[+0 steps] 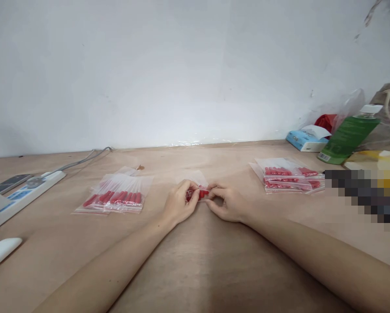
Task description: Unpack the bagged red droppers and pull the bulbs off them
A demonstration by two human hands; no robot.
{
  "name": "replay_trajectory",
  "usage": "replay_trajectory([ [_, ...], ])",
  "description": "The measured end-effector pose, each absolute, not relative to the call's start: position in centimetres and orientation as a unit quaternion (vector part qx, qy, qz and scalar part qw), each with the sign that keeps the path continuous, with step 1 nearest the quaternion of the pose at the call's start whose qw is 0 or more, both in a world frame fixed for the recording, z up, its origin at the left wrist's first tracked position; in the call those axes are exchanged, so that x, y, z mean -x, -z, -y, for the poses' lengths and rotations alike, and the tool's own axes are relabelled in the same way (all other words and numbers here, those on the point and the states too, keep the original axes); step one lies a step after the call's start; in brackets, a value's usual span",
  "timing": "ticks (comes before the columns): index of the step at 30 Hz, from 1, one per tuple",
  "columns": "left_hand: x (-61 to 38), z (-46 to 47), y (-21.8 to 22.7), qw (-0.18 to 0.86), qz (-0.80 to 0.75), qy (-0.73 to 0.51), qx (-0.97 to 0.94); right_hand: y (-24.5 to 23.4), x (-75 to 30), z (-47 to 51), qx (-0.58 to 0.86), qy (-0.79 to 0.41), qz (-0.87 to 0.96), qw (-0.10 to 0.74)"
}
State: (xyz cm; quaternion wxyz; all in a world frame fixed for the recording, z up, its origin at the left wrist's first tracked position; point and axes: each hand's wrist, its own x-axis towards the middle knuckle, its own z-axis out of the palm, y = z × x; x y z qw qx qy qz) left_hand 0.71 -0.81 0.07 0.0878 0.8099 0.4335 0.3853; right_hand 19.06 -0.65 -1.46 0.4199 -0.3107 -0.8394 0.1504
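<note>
A small clear plastic bag of red pieces (199, 186) lies on the wooden table (195, 261) in the middle. My left hand (179, 203) pinches its left side with curled fingers. My right hand (226, 202) pinches its right side the same way. Both hands rest on the table surface. To the left lies a pile of clear bags with red pieces (116, 195). To the right lies another stack of filled bags (288, 176).
A white power strip (25, 193) with a grey cable runs along the left edge, and a white object (1, 252) lies near it. At the back right stand a green bottle (349, 137), a blue tissue pack (304, 140) and bags against the white wall.
</note>
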Motion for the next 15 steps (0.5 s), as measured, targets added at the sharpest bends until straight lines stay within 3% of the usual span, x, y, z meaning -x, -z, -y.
replay_trajectory([
  [5,0.0,0.1,-0.1,0.075,-0.426,-0.384,-0.816,1.7,-19.7,-0.1,0.386,-0.135,0.794,0.450],
  [10,0.1,-0.9,0.6,0.081,-0.453,-0.293,-0.838,1.9,-20.0,-0.6,0.418,-0.128,0.787,0.436],
  [15,0.2,-0.2,-0.1,0.000,-0.480,-0.259,-0.838,1.9,-20.3,-0.7,0.468,-0.008,0.776,0.423],
])
